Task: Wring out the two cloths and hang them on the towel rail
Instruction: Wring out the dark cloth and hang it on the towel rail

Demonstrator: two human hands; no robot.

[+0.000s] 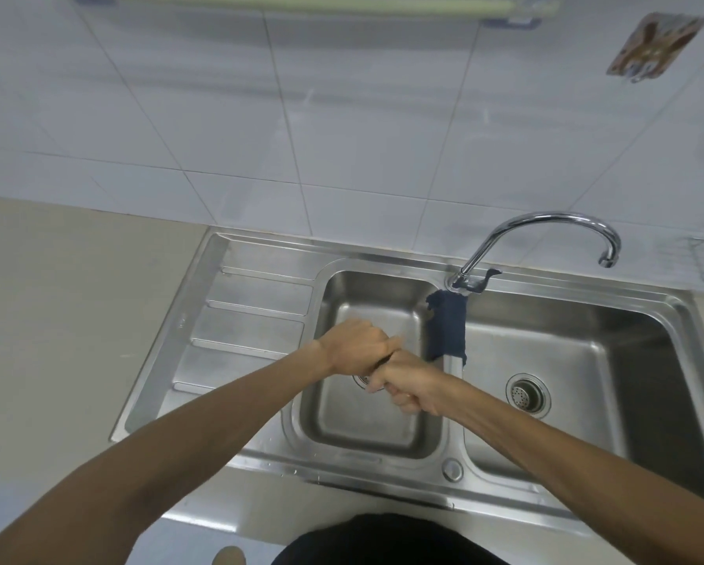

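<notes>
Two steel basins sit in the sink (578, 297), its ribbed drainboard at left, in a beige surface (57, 299). The towel rail (301, 4) is cut off by the frame's top. One dark blue cloth (446, 326) drapes the divider. The left hand (358, 346) and right hand (413, 385) are fisted around a second cloth (383, 362), almost wholly hidden.

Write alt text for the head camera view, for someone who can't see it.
Two bare hands, left hand and right hand, are clenched together, twisting a mostly hidden dark cloth over the left basin of a stainless steel double sink. A second dark blue cloth drapes over the divider below the chrome tap; the pale towel rail is bare.
</notes>
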